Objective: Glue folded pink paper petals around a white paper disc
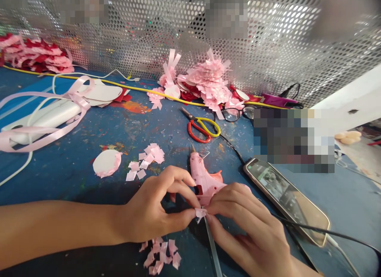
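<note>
Between the fingertips of my left hand (pixel 160 205) and my right hand (pixel 247 225) is a small pink ribbon piece (pixel 200 213), pinched from both sides. Just beyond my fingers lies a pink glue gun (pixel 201 172), its nozzle pointing away and a clear glue stick (pixel 212 245) coming out of its back end. Flat pink ribbon squares (pixel 151 156) lie past my left hand, beside a white disc (pixel 107 163) with pink pieces along its edge. Nearer me sits a heap of folded pink pieces (pixel 162 255).
Scissors (pixel 201 126) with red and yellow handles lie beyond the glue gun. A phone (pixel 287 199) with cables is at right. Pink ribbon (pixel 68 130) curls at left. Stacked pink decorations (pixel 208 80) and eyeglasses (pixel 232 114) lie by the perforated metal panel (pixel 125 43).
</note>
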Demonstrator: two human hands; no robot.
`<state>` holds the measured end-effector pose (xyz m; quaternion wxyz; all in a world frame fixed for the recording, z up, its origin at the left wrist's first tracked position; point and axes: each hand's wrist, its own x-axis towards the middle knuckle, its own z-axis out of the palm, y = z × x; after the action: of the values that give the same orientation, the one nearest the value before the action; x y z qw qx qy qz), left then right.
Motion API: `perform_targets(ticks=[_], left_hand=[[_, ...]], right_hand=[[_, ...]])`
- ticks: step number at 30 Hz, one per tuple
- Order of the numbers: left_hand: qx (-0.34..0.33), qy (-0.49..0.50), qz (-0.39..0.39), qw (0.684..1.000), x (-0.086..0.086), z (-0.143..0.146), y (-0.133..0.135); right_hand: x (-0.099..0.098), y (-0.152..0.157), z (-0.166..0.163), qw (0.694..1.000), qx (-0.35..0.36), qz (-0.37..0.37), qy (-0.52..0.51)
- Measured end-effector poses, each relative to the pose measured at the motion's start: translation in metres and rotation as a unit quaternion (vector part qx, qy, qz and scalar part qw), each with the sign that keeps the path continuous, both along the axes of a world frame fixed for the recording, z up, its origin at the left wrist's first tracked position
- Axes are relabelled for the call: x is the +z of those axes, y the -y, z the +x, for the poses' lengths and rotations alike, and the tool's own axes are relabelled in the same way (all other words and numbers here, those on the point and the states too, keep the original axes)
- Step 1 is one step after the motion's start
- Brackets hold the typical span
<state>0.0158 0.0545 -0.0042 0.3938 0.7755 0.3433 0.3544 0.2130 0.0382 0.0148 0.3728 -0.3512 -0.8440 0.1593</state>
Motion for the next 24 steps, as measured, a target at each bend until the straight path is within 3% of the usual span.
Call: perform_targets(ticks=[7,24], left_hand=[[0.030,0.004,0.046,0.999,-0.0025,0.0031,0.0000],[0.025,0.032,0.090,0.995,-0.0046,0.0060,0.0024]], right_hand=[[-0.0038,0.0015,-0.0005,1.000,0.010,0.014,0.001],[-0.0071,0.0019,-0.0025,1.000,0.005,0.026,-0.002]])
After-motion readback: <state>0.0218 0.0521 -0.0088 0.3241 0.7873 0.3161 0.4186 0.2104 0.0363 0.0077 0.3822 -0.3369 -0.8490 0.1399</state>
